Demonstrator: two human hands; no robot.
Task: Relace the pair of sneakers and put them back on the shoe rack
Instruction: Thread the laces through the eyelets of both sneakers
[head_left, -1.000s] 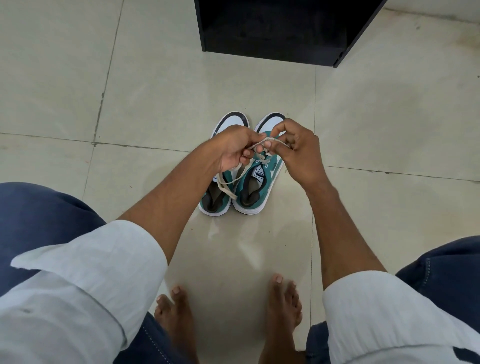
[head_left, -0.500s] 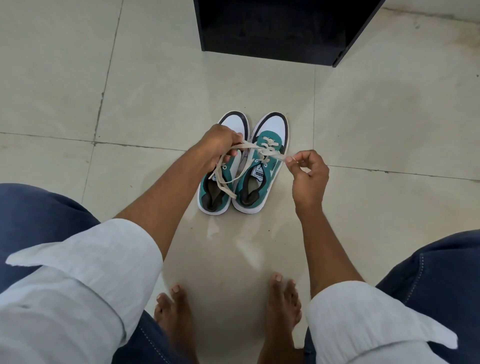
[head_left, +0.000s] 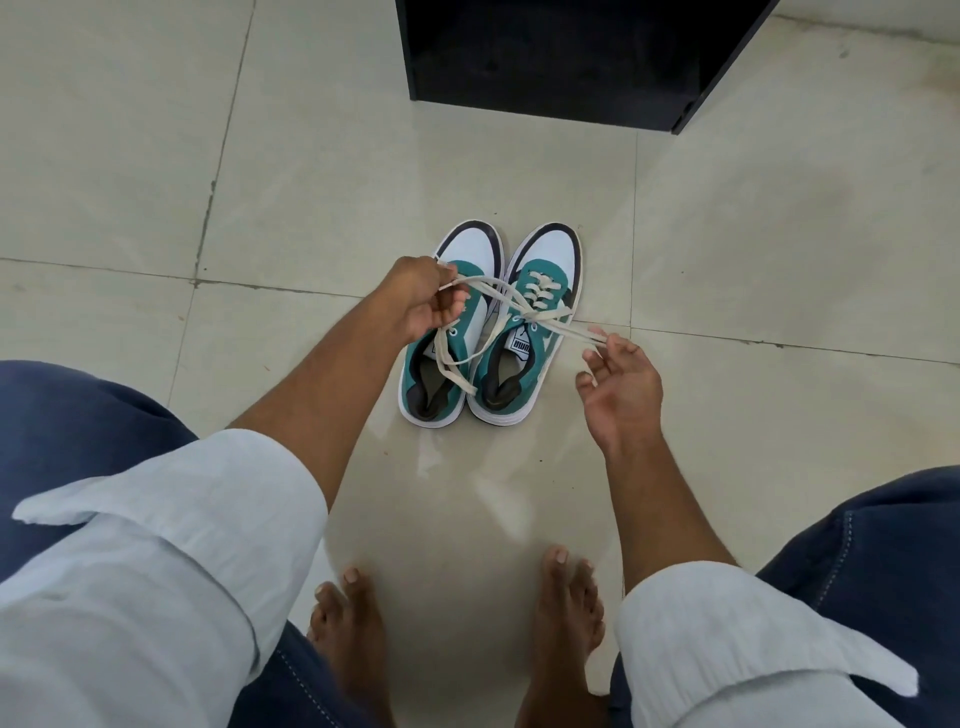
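Note:
Two teal and white sneakers stand side by side on the floor, toes pointing away from me. The right sneaker (head_left: 530, 364) has a cream lace (head_left: 540, 291) threaded through its front eyelets. The left sneaker (head_left: 447, 374) shows bare eyelets. My left hand (head_left: 421, 299) is closed on one end of the lace, over the left sneaker, with the slack hanging across that shoe. My right hand (head_left: 618, 387) is to the right of the pair, fingers spread, the other lace end pinched at its fingertips.
A black shoe rack (head_left: 571, 57) stands on the tiled floor just beyond the sneakers. My bare feet (head_left: 457, 634) are close below the pair, and my knees in blue trousers fill both lower corners.
My hands have drawn apart from above the right sneaker. The left went left, the right went right and down, and the lace ends now stretch out crossed over the shoe.

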